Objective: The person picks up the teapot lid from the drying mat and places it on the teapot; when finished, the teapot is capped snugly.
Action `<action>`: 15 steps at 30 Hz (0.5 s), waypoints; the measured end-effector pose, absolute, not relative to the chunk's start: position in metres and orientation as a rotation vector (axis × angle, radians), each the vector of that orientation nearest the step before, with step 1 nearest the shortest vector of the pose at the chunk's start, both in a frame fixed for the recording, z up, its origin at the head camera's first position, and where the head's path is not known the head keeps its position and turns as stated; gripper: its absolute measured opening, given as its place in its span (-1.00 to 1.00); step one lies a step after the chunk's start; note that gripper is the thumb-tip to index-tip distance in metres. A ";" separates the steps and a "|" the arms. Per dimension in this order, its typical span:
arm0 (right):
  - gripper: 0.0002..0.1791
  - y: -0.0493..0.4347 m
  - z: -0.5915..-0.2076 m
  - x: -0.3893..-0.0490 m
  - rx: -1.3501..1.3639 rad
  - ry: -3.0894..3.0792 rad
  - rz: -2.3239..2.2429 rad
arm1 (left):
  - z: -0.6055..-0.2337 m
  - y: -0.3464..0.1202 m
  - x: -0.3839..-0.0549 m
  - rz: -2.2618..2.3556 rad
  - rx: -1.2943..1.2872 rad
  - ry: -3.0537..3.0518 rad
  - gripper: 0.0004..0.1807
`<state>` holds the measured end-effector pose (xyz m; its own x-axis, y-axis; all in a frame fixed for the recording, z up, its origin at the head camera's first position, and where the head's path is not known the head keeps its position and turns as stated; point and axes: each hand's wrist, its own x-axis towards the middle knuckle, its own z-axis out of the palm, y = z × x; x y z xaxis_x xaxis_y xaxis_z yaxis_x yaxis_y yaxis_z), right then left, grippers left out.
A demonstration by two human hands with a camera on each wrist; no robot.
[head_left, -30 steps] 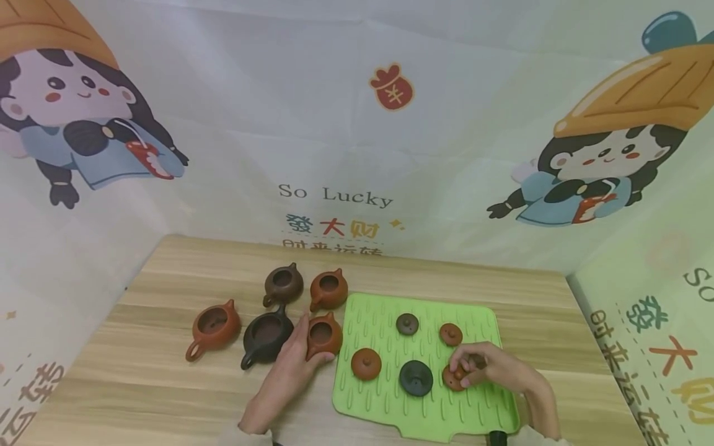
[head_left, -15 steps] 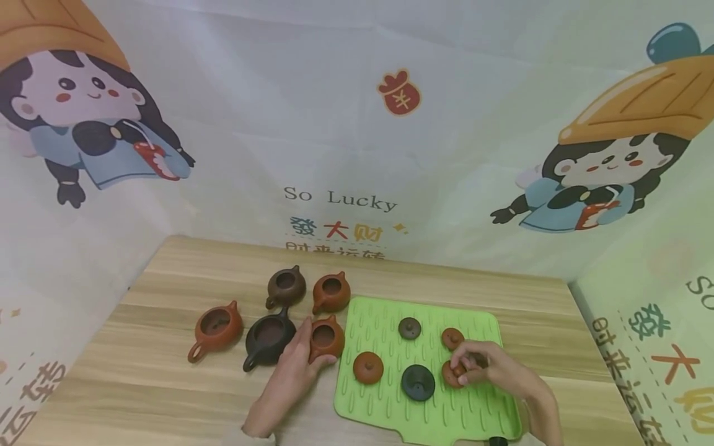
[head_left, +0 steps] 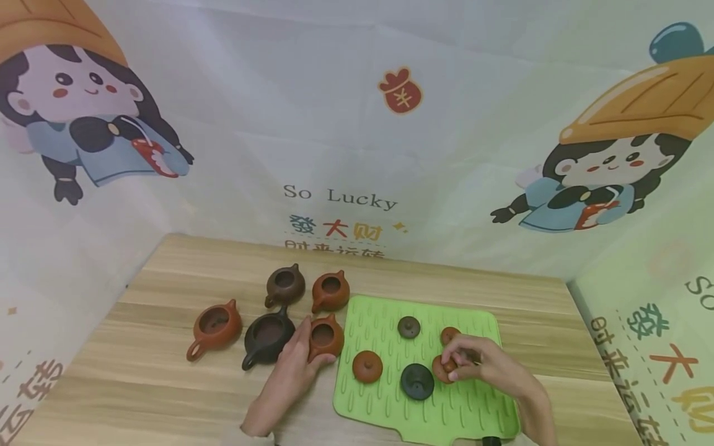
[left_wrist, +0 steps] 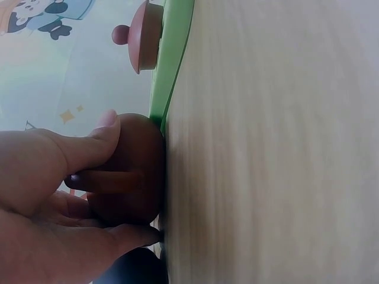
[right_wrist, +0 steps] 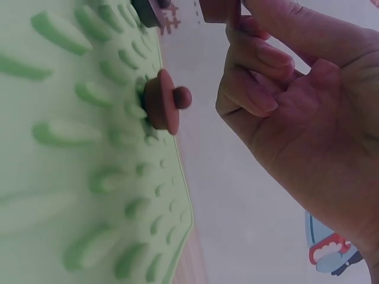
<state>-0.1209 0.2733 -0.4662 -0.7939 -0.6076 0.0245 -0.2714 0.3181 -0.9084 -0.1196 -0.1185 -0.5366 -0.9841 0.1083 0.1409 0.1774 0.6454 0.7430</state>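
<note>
In the head view my left hand (head_left: pixel 290 368) holds a small reddish-brown clay teapot (head_left: pixel 329 339) without a lid, standing beside the mat's left edge. The left wrist view shows thumb and fingers on either side of the teapot (left_wrist: pixel 142 148), its handle towards the palm. My right hand (head_left: pixel 493 365) pinches a reddish teapot lid (head_left: pixel 440 370) by its knob. From the right wrist, this lid (right_wrist: pixel 218 9) appears raised off the green mat (head_left: pixel 385 406). Around it lie a black lid (head_left: pixel 417 381), a red lid (head_left: pixel 367 367), a dark brown lid (head_left: pixel 409 327) and a small orange-red lid (head_left: pixel 449 335).
Several more lidless teapots stand left of the mat: a black one (head_left: pixel 269 337) close by my left hand, an orange-red one (head_left: pixel 217 328) at far left, a brown one (head_left: pixel 286 285) and another reddish one (head_left: pixel 331 291) behind. Printed cloth (head_left: pixel 346 136) walls the wooden table (head_left: pixel 167 279).
My right hand has moved slightly left with the pinched lid, bringing it nearer the black lid. The left hand stays on the teapot.
</note>
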 end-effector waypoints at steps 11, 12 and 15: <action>-0.83 0.265 -0.464 -0.120 -0.747 2.276 -1.459 | -0.537 -0.117 -0.118 -1.254 -0.265 -2.735 0.09; -0.83 0.264 -0.464 -0.120 -0.741 2.279 -1.458 | -0.537 -0.118 -0.117 -1.249 -0.271 -2.737 0.09; -0.83 0.262 -0.463 -0.120 -0.718 2.285 -1.469 | -0.541 -0.118 -0.119 -1.222 -0.287 -2.737 0.10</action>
<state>-0.1198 0.2623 -0.4633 -0.8185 -0.5745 -0.0050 -0.2340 0.3413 -0.9104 -0.1188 -0.1185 -0.5406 -0.9734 0.1200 0.1949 0.2252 0.6538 0.7223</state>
